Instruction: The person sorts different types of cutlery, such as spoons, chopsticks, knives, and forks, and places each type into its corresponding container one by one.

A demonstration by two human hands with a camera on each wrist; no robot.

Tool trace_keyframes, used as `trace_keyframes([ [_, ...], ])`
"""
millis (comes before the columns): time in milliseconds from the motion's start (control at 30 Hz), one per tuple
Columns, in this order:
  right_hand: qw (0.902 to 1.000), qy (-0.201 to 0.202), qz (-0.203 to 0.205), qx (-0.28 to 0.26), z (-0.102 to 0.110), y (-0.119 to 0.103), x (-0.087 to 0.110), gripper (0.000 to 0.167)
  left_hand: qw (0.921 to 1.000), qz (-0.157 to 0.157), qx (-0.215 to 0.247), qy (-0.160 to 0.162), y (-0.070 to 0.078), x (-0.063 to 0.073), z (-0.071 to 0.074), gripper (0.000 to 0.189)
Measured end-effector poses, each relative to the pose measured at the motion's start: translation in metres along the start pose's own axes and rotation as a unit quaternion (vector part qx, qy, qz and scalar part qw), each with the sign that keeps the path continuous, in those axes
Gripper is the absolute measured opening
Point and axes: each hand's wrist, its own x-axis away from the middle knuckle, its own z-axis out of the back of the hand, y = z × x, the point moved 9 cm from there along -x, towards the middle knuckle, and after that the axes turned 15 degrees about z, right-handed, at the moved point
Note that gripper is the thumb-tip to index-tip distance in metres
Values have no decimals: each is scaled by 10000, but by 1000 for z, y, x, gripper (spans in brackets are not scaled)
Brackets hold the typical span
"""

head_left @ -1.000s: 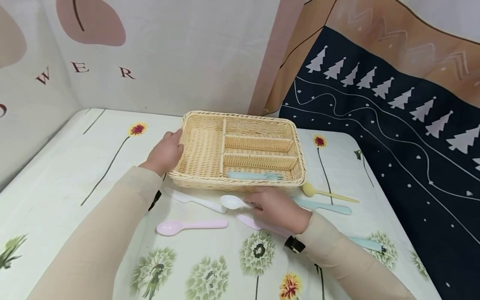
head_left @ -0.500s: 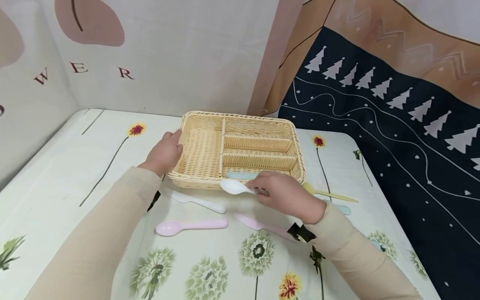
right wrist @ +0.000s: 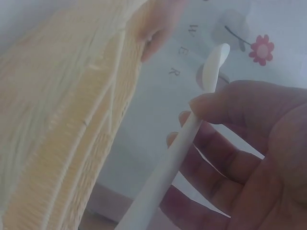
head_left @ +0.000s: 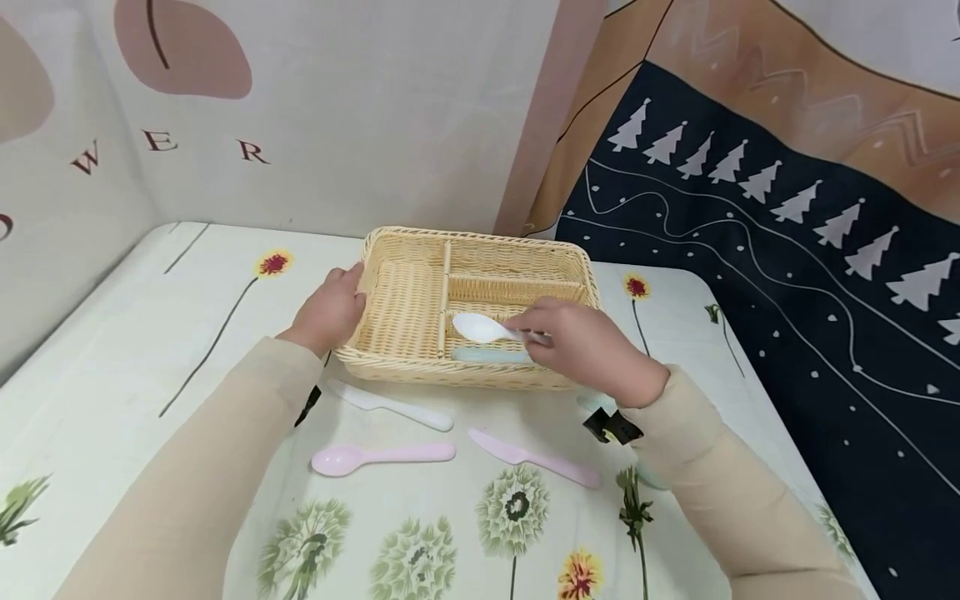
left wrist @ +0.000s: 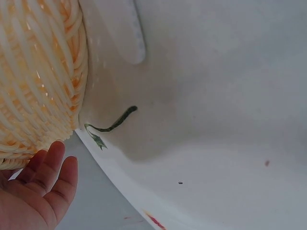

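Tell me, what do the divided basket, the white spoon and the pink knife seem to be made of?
The basket looks like pale wicker, or plastic imitating it: its strands are woven, with glossy highlights in the left wrist view. The white spoon seems smooth plastic, opaque and evenly coloured. The pink knife is probably plastic too: one pink runs from blade to handle.
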Motion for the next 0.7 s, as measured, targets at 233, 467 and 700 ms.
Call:
trace_keyframes([
  [233, 9998, -2, -210, 70, 5, 15, -9, 30, 10000, 29, 8, -3, -1, 1, -2, 57],
  [467, 9990, -115, -411, 97, 1, 32, -18, 32, 10000, 36, -40, -13, -3, 3, -4, 56],
  [700, 9976, -76, -685, 75, 2, 52, -26, 31, 10000, 13, -31, 7, 0, 2, -1, 57],
])
